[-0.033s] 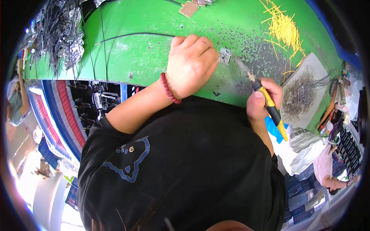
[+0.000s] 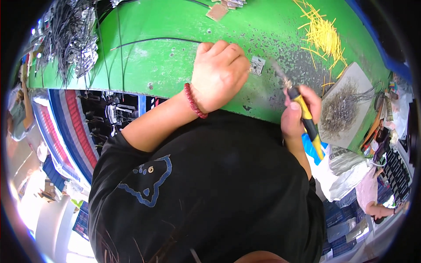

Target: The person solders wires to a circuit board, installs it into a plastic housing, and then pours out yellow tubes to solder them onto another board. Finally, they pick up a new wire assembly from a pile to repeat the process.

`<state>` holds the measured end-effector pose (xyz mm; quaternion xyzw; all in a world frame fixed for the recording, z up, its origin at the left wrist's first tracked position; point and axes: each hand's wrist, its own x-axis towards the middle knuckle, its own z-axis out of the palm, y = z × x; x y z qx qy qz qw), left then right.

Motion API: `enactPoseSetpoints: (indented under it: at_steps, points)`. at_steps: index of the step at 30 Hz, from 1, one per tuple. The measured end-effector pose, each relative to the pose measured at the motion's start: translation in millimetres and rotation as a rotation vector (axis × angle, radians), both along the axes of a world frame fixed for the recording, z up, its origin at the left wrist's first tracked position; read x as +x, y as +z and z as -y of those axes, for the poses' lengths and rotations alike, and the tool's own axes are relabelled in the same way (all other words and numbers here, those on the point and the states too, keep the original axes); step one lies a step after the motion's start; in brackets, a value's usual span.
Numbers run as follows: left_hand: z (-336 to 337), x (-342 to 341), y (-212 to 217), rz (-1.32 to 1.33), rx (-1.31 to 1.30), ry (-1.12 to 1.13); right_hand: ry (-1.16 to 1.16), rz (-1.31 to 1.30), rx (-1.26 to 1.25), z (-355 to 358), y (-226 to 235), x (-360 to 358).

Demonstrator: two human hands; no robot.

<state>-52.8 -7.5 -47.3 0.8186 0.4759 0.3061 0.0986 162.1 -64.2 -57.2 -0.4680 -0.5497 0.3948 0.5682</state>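
Note:
My left hand (image 2: 220, 74), with a red beaded bracelet at its wrist, is closed with knuckles up over the green bench. A thin black cable (image 2: 158, 40) runs from the left into its curled fingers, which hide the cable's other end. Right beside these fingers lies a small silvery circuit board (image 2: 257, 65). My right hand (image 2: 301, 109) is wrapped round the yellow and black handle of a soldering iron (image 2: 311, 127). The iron's blurred tip points up and left, a short way right of the board and apart from it.
Yellow wire pieces (image 2: 324, 37) lie in a heap at the far right. Nearer is a pale sheet (image 2: 344, 105) with dark, fine strands. A bundle of black cables (image 2: 66, 39) hangs over the left edge. Small flat tan pieces (image 2: 216, 12) sit at the back.
The soldering iron's tip has shifted slightly up and right, a little farther from the board. The left hand keeps its place over the bench.

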Motion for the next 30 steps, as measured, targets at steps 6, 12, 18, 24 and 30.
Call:
enactPoseSetpoints:
  at_steps: [6, 12, 18, 24, 30]
  points:
    - [10, -4, -4, -0.005, 0.051, -0.012, 0.233, 0.548, 0.112, -39, 17, -19]
    - [17, -7, 4, 0.017, 0.092, 0.072, 0.269, 0.498, 0.119, -36, 8, -22]
    - [3, -133, 41, -0.066, 0.055, 0.506, 0.224, 0.426, 0.156, -34, -8, -10]
    - [7, -225, 71, -0.148, 0.06, 0.716, 0.21, 0.37, 0.131, -36, -8, -4]
    - [-76, -273, 118, -0.101, 0.271, 0.601, 0.168, 0.405, 0.143, -33, -13, 0]
